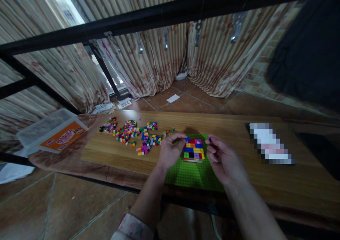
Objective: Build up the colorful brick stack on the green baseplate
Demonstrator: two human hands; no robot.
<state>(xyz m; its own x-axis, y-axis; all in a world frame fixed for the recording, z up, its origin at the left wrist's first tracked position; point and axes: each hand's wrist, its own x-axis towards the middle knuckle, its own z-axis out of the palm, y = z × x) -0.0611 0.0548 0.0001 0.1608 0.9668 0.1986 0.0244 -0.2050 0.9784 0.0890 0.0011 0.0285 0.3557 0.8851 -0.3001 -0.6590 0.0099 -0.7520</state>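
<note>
A green studded baseplate (183, 176) lies on the table in front of me. On it stands a block built of toy bricks (193, 150), its top a mix of red, blue, yellow, purple and white. My left hand (172, 149) is at the block's left side, thumb and forefinger closed on a blue brick (187, 140) at its far left corner; whether that brick is attached is unclear. Just right of the block, my right hand (221, 156) pinches a small dark blue brick (210, 140), held apart from the block.
Loose bricks in many colours (130, 130) are spread over the wooden table (111, 156) to the left. A clear plastic box (50, 126) with an orange label stands at the far left. A blurred-out flat object (271, 144) lies to the right. A black metal bar (148, 15) crosses above.
</note>
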